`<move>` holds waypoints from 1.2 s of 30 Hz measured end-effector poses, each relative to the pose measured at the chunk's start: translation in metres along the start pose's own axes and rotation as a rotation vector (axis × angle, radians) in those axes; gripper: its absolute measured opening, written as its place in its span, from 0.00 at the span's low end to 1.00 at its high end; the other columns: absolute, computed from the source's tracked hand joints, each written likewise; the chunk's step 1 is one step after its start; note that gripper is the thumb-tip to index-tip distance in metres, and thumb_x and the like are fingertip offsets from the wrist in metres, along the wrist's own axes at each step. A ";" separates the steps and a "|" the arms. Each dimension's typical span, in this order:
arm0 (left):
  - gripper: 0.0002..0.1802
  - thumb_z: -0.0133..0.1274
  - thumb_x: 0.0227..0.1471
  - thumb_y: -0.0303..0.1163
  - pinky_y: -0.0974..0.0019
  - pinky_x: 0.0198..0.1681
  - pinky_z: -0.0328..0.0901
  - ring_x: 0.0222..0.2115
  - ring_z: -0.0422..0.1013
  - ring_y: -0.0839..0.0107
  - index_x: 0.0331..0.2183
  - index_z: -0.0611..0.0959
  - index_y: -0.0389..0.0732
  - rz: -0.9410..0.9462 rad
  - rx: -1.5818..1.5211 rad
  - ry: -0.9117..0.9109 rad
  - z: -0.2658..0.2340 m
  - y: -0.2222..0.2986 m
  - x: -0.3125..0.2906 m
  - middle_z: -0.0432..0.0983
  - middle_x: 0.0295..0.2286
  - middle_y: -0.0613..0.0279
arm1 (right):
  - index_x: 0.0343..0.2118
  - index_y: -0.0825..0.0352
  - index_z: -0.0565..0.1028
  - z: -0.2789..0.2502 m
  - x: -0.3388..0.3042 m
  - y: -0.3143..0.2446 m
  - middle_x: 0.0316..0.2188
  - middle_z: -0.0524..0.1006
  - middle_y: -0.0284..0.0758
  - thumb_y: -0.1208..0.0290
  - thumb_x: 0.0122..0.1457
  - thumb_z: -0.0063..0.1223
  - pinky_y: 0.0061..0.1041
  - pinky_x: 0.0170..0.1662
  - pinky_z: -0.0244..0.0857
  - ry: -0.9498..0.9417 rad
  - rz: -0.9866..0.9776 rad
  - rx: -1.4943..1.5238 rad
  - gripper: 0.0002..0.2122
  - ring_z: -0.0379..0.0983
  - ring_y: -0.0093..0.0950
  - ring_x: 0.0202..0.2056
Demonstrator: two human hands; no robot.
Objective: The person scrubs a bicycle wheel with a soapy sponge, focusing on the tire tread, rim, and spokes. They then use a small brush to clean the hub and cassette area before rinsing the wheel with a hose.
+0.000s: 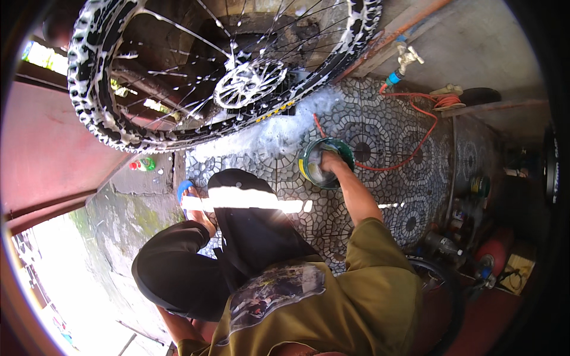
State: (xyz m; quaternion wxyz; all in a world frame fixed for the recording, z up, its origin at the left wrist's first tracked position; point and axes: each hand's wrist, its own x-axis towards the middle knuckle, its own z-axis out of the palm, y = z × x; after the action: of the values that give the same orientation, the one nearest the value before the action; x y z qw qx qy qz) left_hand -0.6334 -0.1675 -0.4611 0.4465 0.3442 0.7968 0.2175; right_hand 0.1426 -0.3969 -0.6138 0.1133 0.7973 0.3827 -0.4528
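A foam-covered bicycle wheel [148,142] with a knobby black tyre fills the upper left, its brake disc [249,83] white with suds. My right hand [332,162] reaches down into a dark green bucket [343,148] with a yellow patch on its side. Foamy water [319,172] shows beside the hand, and the fingers are hidden inside, so I cannot tell what they hold. Of my left arm only the forearm [173,325] shows, beside my bent leg; the hand itself is out of sight.
Suds [267,139] lie on the patterned tile floor [291,172]. An orange hose [423,145] runs from a wall tap [407,58] past the bucket. A green bottle [144,164] lies left. Another tyre [454,296], a clear bottle [442,242] and clutter stand at right.
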 end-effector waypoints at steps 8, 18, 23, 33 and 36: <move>0.14 0.56 0.65 0.32 0.66 0.35 0.72 0.34 0.77 0.71 0.51 0.83 0.40 0.051 0.031 -0.074 0.030 0.042 0.035 0.82 0.36 0.60 | 0.57 0.70 0.78 -0.075 -0.128 0.024 0.54 0.81 0.53 0.55 0.58 0.65 0.43 0.60 0.70 0.386 -0.072 0.408 0.28 0.78 0.49 0.57; 0.15 0.55 0.66 0.32 0.66 0.35 0.72 0.35 0.77 0.71 0.52 0.82 0.41 0.103 0.044 -0.104 0.029 0.067 0.050 0.82 0.37 0.59 | 0.54 0.66 0.79 -0.107 -0.139 0.079 0.49 0.82 0.37 0.62 0.63 0.60 0.32 0.54 0.73 0.739 -0.487 0.991 0.19 0.80 0.33 0.50; 0.15 0.55 0.66 0.32 0.66 0.35 0.72 0.35 0.77 0.71 0.53 0.82 0.41 0.109 0.062 -0.096 0.015 0.067 0.044 0.82 0.38 0.59 | 0.50 0.65 0.81 -0.248 -0.148 0.104 0.42 0.82 0.36 0.50 0.68 0.57 0.36 0.49 0.74 1.360 -0.341 1.331 0.21 0.80 0.34 0.44; 0.16 0.54 0.67 0.32 0.66 0.36 0.72 0.36 0.77 0.71 0.54 0.81 0.42 0.061 0.034 -0.071 -0.015 0.036 0.016 0.82 0.38 0.59 | 0.43 0.70 0.85 -0.357 -0.098 0.092 0.43 0.83 0.55 0.49 0.62 0.62 0.46 0.58 0.67 1.767 -0.106 0.494 0.23 0.77 0.56 0.49; 0.16 0.53 0.67 0.32 0.66 0.36 0.72 0.36 0.78 0.70 0.54 0.81 0.42 0.041 0.035 -0.070 -0.016 0.028 0.010 0.82 0.39 0.58 | 0.44 0.69 0.86 -0.377 -0.094 0.113 0.40 0.86 0.45 0.54 0.67 0.57 0.36 0.48 0.72 1.604 -0.382 0.779 0.20 0.83 0.39 0.42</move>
State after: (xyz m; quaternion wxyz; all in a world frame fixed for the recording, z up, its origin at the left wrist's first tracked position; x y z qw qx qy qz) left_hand -0.6409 -0.1415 -0.4404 0.4636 0.3754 0.7772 0.2004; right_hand 0.4341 -0.3230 -0.3436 -0.5412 0.7779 0.2922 0.1293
